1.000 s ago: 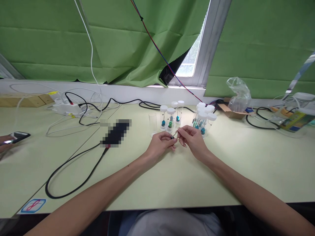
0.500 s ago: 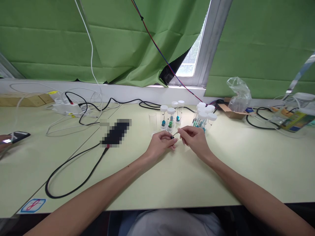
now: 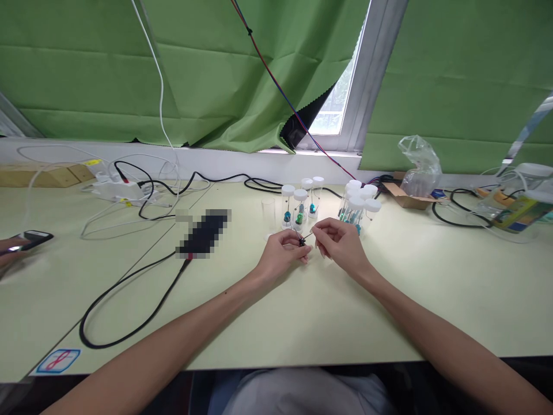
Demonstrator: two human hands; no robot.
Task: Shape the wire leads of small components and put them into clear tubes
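Between thumb and fingers, my left hand (image 3: pixel 285 252) pinches a small dark piece (image 3: pixel 302 242) with thin wires or pins sticking out. My right hand (image 3: pixel 339 241) closes its thumb and forefinger on the end of a thin rod (image 3: pixel 308 234) that reaches to the dark piece. The piece is too small to name. Just beyond my left hand stands a clear open tube (image 3: pixel 268 215). Several clear vials with white caps (image 3: pixel 300 196) stand behind the hands, holding blue or green balls on thin wires. Another cluster of capped vials (image 3: pixel 356 203) is behind my right hand.
A black cable (image 3: pixel 142 268) loops on the table to a blurred-out dark device (image 3: pixel 204 232). At the far left another person's hand (image 3: pixel 7 248) is by a phone (image 3: pixel 32 236). A cardboard box (image 3: pixel 406 199) with a plastic bag and a yellow-green container (image 3: pixel 527 208) stand at right.
My right hand has shifted very slightly, while my left hand keeps its grip on the dark piece. The other person's hand at the far left has moved a little.
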